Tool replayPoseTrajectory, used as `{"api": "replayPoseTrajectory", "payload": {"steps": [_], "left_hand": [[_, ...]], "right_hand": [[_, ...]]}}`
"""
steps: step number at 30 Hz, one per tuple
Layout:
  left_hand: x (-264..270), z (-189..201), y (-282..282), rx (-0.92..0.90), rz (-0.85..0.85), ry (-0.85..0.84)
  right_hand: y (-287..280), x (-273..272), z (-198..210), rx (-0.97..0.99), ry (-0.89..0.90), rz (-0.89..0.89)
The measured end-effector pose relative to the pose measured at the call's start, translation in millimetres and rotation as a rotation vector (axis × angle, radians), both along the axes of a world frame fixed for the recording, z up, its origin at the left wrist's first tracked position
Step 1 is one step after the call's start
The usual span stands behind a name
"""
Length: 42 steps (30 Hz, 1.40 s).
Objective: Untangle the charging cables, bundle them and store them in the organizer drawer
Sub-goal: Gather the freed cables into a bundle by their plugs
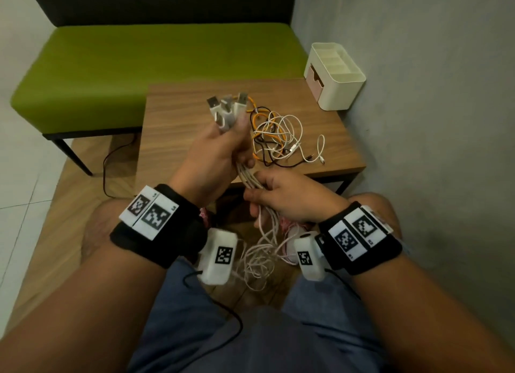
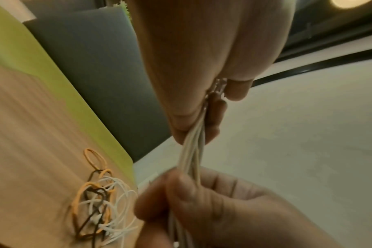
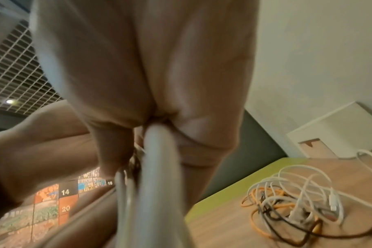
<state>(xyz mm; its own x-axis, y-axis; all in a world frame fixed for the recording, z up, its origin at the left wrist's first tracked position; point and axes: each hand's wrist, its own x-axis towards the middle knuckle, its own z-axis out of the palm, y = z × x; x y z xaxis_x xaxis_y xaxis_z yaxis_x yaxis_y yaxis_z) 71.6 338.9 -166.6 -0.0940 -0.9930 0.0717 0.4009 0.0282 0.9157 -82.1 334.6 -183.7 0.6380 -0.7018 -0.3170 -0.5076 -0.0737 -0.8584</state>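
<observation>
On the far left we see a green bench (image 1: 139, 63) running along the wall behind a low wooden table (image 1: 181, 138). Our left hand (image 1: 214, 152) is raised over the table's near edge, its fingers curled tightly round a bundle of white cables (image 1: 248, 177), with the white USB plugs (image 1: 223, 110) sticking up out of the top of the fist. In the left wrist view the same strands (image 2: 193, 147) run down out of that fist into the fingers (image 2: 181, 193) of the other hand. Just below and to the right, our right hand (image 1: 289, 200) closes round the same bundle lower down, thumb and fingers pinching the strands, and the loose lengths hang down in loops (image 1: 262, 258) between our knees. The right wrist view shows these strands (image 3: 157, 176) close and blurred under the palm. Farther right, on the tabletop, lies a tangled heap of orange, black and white cables (image 1: 278, 138), touching neither hand, with one white end trailing to the right. At the table's far right corner, against the grey wall, stands the white organizer (image 1: 334, 77) with open top compartments and a pink drawer front (image 1: 313, 76), which looks pushed in.
</observation>
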Motion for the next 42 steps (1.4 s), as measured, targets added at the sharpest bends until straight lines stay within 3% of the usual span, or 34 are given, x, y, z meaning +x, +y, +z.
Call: {"api": "replayPoseTrajectory", "payload": {"steps": [4, 9, 14, 20, 26, 31, 36, 38, 42], "left_hand": [[10.8, -22.1, 2.1, 0.066, 0.036, 0.005], [8.9, -49.0, 2.8, 0.171, -0.008, -0.234], [-8.5, -47.4, 7.8, 0.044, -0.087, -0.478], [-9.3, -56.9, 8.4, 0.07, -0.068, -0.498], [-15.2, -39.4, 12.2, 0.111, -0.075, -0.346], [-14.2, -22.3, 5.9, 0.059, -0.053, -0.304], [-11.5, -4.1, -9.0, 0.043, 0.018, -0.172], [-11.7, 1.7, -13.5, 0.048, 0.043, -0.127], [-15.1, 11.3, -13.6, 0.056, 0.056, -0.1]], "right_hand": [[-17.7, -16.2, 3.4, -0.146, 0.257, 0.088], [-29.7, -12.1, 12.9, -0.223, -0.146, -0.138], [-24.0, 6.6, 7.7, -0.399, -0.114, -0.098], [-23.6, 8.5, -2.9, -0.493, -0.124, -0.081], [-28.0, 4.8, 7.1, -0.631, -0.224, -0.074], [-26.5, 0.6, 10.7, -0.507, -0.33, -0.167], [-6.2, 13.5, -11.9, 0.187, -0.857, -0.225], [-5.0, 15.9, -19.6, 0.249, -0.824, -0.236], [-12.2, 20.6, -25.1, -0.048, -0.476, -0.263]]}}
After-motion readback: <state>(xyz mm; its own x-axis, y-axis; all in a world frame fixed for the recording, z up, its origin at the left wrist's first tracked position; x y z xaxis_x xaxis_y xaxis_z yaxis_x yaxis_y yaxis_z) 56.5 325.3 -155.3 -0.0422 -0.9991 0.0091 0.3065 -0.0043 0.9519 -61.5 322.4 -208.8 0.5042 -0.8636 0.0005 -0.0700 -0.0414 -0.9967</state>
